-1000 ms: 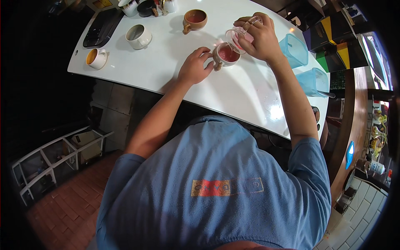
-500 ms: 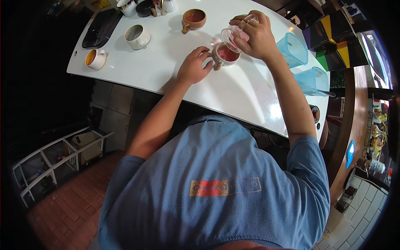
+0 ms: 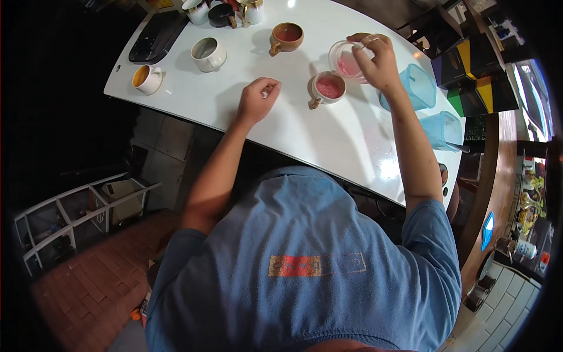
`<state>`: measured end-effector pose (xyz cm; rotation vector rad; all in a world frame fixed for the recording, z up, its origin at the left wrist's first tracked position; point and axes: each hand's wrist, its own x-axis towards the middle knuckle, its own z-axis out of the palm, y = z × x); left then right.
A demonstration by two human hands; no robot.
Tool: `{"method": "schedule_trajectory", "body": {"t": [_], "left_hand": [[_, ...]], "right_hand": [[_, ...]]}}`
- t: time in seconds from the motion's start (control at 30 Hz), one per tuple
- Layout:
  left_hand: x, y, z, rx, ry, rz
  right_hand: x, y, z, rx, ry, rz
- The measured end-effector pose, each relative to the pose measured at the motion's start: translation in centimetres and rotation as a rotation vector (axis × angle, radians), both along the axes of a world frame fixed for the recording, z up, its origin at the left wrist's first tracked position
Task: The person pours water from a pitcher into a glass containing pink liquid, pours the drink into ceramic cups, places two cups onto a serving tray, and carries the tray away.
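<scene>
My right hand (image 3: 378, 63) grips a clear cup (image 3: 342, 58) with some pink liquid in it. The clear cup is held just beyond and to the right of a small white mug (image 3: 327, 88), which stands upright with pink liquid inside. The white mug's rough brown handle (image 3: 315, 104) points toward me. To the left of that mug, apart from it, my left hand (image 3: 258, 100) hovers at or rests on the table with its fingers curled in; nothing shows in them.
A brown mug (image 3: 287, 36), a white mug with grey inside (image 3: 209, 54) and one with yellow inside (image 3: 146, 80) stand on the white table (image 3: 281, 132). More mugs (image 3: 221, 15) and a black tray (image 3: 157, 39) lie behind. Two blue translucent containers (image 3: 417, 87) stand at right.
My left hand has let go of the white mug, drawn back left and curled its fingers. The clear cup has lifted away from over the mug, turned more upright and moved right.
</scene>
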<state>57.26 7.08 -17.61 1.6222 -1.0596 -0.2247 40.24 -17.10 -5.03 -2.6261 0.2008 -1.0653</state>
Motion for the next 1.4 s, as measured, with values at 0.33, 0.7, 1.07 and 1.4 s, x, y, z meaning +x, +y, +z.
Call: {"method": "schedule_trajectory", "body": {"t": [0.33,0.7,1.07,1.4], "left_hand": [[7.6,4.8,1.3,0.161,-0.16,0.144],[8.7,5.8,-0.6,0.118,-0.114,0.14],[9.0,5.9,-0.5,0.071,-0.161,0.135],[8.9,5.4,-0.5,0.112,-0.175,0.143]], "right_hand": [[7.2,-3.0,2.7,0.148,-0.05,-0.139],[14.6,-1.4,3.2,-0.355,0.085,-0.058],[17.4,-0.1,1.7,-0.371,0.159,-0.072],[16.8,-0.6,1.3,-0.374,0.182,-0.088]]}}
